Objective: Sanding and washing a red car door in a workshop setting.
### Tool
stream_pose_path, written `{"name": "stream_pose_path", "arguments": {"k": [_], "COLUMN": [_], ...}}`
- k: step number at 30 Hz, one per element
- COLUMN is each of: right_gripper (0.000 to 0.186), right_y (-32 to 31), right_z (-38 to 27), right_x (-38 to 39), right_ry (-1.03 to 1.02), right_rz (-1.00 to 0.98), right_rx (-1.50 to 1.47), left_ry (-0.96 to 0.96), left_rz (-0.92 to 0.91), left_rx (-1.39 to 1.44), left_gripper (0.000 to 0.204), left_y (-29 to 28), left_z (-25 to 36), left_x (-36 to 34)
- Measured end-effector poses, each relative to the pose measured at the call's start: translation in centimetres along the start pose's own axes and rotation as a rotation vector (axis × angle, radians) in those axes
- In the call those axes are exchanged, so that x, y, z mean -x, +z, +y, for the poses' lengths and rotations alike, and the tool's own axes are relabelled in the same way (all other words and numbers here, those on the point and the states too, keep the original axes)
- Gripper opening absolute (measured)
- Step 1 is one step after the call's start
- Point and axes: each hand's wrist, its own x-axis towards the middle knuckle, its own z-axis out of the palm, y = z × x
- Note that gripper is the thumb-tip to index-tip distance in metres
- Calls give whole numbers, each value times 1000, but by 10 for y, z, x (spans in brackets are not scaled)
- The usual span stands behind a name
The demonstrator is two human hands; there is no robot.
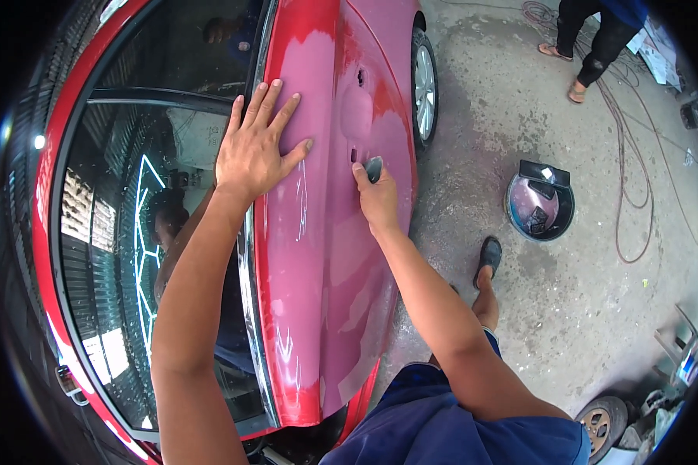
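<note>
A red car door [341, 279] stands in front of me, with dull pink sanded patches and wet streaks over its upper part. My left hand [254, 151] lies flat with fingers spread across the door's top edge, beside the window glass. In my right hand [378, 198] is a small dark grey piece of sandpaper [374, 169], gripped between thumb and fingers. That hand is at the door's outer face, just below a small slot [354, 155] and the handle recess [357, 111]. Part of the sandpaper is hidden by my fingers.
On the concrete floor to the right is a round bucket [570, 213] with dark pieces and pinkish liquid. Another person [601, 43] stands at the far right near hoses [628, 139]. A loose wheel [601, 425] lies at the lower right. The car's rear wheel [424, 89] is beyond the door.
</note>
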Motion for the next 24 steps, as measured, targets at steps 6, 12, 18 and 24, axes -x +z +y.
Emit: {"name": "stream_pose_path", "arguments": {"k": [6,12,18,24], "right_gripper": [20,25,34,33], "right_y": [-40,-44,-12,-7], "right_z": [-7,-27,4,-10], "right_x": [-3,-23,33,31], "right_ry": [196,-124,-546,-572], "right_rz": [-189,-91,-42,-45], "right_rx": [-154,158,429,287], "left_ry": [-7,3,-4,13], "left_rz": [1,2,13,29], "left_rx": [-33,-66,-58,-64], "left_gripper": [76,75,76,77], "left_y": [3,0,3,2], "left_z": [-3,-1,-1,-1], "left_x": [0,-1,-1,-3]}}
